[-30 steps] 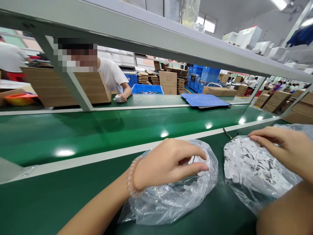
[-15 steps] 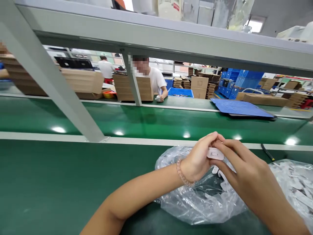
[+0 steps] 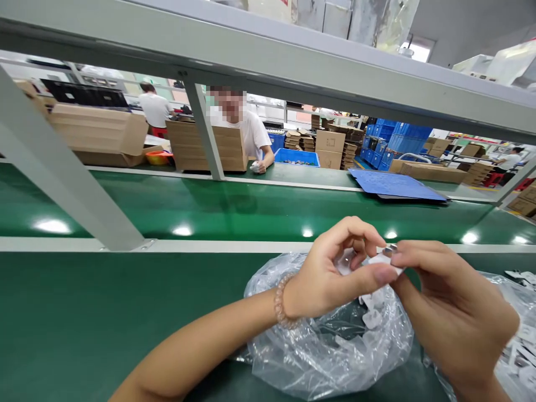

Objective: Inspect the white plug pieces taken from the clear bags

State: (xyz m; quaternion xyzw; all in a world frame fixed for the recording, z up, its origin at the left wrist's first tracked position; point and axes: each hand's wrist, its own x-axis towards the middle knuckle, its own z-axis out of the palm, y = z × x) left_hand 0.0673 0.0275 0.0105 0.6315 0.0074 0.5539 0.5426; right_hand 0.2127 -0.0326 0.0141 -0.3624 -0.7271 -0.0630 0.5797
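Observation:
A small white plastic part [image 3: 379,260] is held between both hands above an open clear plastic bag [image 3: 305,357]. My left hand [image 3: 326,273] pinches it between thumb and fingers, with another pale piece [image 3: 345,261] showing in the curl of the palm. From the right, my right hand [image 3: 456,307] grips the end of the same part with its fingertips. A tiny shiny metal piece [image 3: 390,249] sits on top, against the right fingertips; how it is fixed cannot be seen. More white parts [image 3: 372,318] lie inside the bag.
Another bag of white pieces [image 3: 521,346] lies at the right. Beyond the pale rail [image 3: 234,246] runs a green belt [image 3: 268,215] with blue sheets [image 3: 397,185] behind it. A slanted post [image 3: 71,167] and overhead shelf frame the view. A co-worker [image 3: 251,134] sits opposite.
My hands have drawn slightly apart and turned, exposing the metal piece and the pale piece in the left palm. The view has shifted to the right.

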